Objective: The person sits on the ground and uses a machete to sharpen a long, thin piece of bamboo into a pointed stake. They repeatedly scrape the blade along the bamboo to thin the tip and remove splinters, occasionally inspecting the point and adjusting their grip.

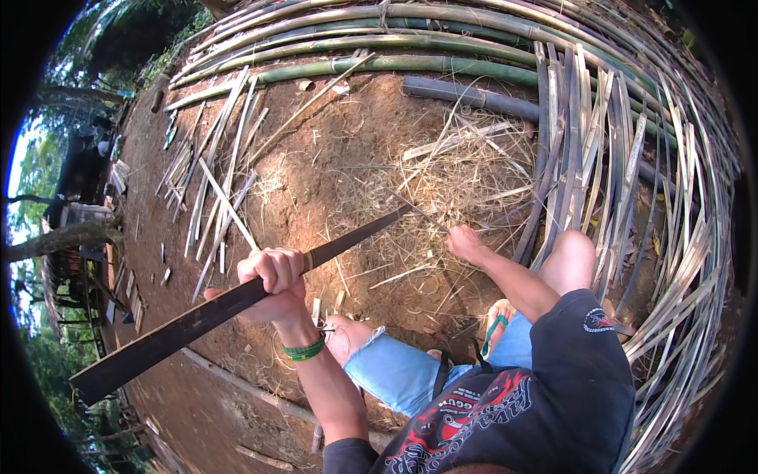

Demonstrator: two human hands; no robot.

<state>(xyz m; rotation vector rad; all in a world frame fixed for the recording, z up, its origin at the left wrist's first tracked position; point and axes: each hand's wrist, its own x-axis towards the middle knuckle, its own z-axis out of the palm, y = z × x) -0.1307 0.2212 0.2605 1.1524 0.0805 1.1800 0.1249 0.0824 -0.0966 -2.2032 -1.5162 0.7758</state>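
1. Low and left of centre, my left hand [272, 278] is clamped on a dark strip [189, 328], wrapped round it with no gap that I can see.
2. That strip slants across in front of me, its wide end down on the left, its tip near my right hand [467, 243]. A ring [309, 261], like a node, crosses it just past my grip.
3. I judge it light and stiff, with perhaps a little spring toward the narrower end. Its edges could be sharp or splintery, so I'd take hold by the flat faces near the middle, about where my left hand has it.
4. My right hand is curled tight as well, on the end of a thin piece [430, 219] that passes by the strip's tip. Whether it is a blade or a rod, and whether the two touch, I cannot tell.
5. Around and beyond my right hand, curly shavings [458, 193] lie over the ground [304, 178].
6. Farther out, pale slats [227, 204] lie loose on the left, and split lengths [583, 126] are bunched on the right. Beyond, green poles [355, 65] lie side by side, with a dark pole [466, 95] before them.
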